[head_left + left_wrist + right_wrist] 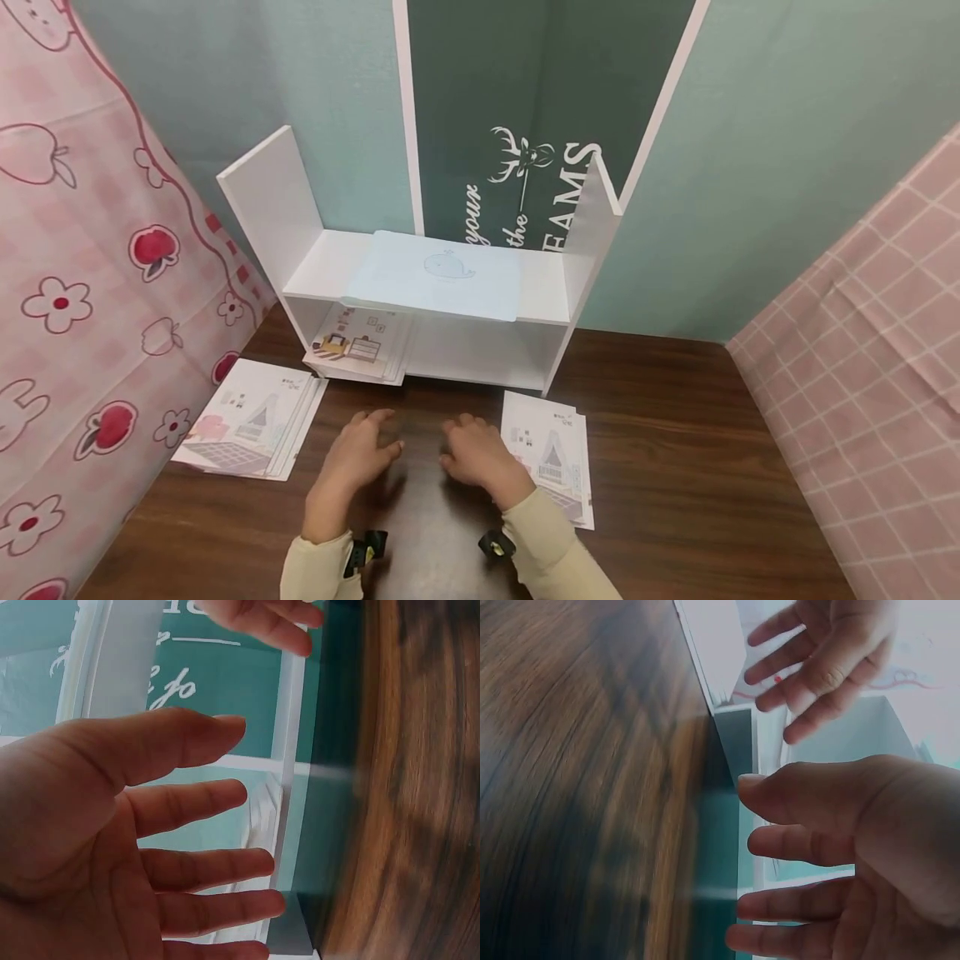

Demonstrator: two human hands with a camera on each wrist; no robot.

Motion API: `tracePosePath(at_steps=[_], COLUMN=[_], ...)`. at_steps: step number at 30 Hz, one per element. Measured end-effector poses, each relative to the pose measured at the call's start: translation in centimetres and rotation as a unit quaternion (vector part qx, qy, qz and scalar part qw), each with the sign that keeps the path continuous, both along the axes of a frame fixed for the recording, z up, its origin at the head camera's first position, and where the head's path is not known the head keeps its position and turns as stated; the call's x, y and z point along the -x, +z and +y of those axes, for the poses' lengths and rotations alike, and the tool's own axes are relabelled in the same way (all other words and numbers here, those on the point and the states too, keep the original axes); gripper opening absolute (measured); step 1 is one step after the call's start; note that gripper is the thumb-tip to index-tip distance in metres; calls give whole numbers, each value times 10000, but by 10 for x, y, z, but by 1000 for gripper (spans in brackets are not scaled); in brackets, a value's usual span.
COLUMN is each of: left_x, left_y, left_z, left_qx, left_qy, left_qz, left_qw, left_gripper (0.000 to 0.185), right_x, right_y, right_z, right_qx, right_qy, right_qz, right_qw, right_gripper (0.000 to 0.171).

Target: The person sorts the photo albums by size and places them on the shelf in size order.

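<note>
Both hands are bare of any object over the table in front of a small white shelf (480, 346). My left hand (358, 448) has its fingers spread and relaxed, pointing toward the shelf; the left wrist view shows the empty palm (82, 825). Across from it, my right hand (480, 454) faces inward with loose fingers, its forearm overlapping a stack of printed booklets (551, 450). Inside the shelf's lower left compartment stands another booklet stack (360, 346), its front edge jutting past the board. A pale sheet with a whale drawing (442, 275) lies across the upper board.
A third stack of booklets (247, 417) lies on the dark wooden table (675, 467) at the left. Pink patterned cloth (97, 317) hangs on the left, pink checked cloth (885, 358) on the right. A green lettered backdrop (540, 83) rises behind the shelf.
</note>
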State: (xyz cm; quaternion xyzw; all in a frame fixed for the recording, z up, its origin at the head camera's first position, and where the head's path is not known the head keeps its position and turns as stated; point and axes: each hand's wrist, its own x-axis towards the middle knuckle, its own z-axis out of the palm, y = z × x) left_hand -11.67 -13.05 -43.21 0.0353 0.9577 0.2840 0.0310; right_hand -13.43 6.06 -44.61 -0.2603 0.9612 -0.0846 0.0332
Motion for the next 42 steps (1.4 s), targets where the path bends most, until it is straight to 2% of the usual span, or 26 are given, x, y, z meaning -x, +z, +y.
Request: tracePosePath(at_steps=[9,16,24,32,38,42], left_x=[-3,-5,-7,-10,-15,-17], left_y=[1,-7,-17,-29,-39,-47], left_z=[25,46,65,82,99,108], left_qx=[143,108,7,-12,-430,-741], left_qy=[-276,-557,-790,-1053,-1276,-1336], left_qz=[75,183,163,395,402,546], left_qw=[9995,9982,9967,9937,9901,9867], left_gripper=[43,44,44,43,43,44], right_x=[-9,-15,-18,-23,-28,-29], right_y=[1,3,-1,-9,-18,-24], right_z=[32,53,77,95,111,123], right_qx=[408,763,1063,1216,1586,1848], right_qy=[-313,-540,-1033,-1304,-1339,-1407], right_qz=[-90,-280,-560,-809,-716,-634], right_qw=[9986,9952,9874,9806,9756,9706], right_gripper=[39,41,41,41,39,38])
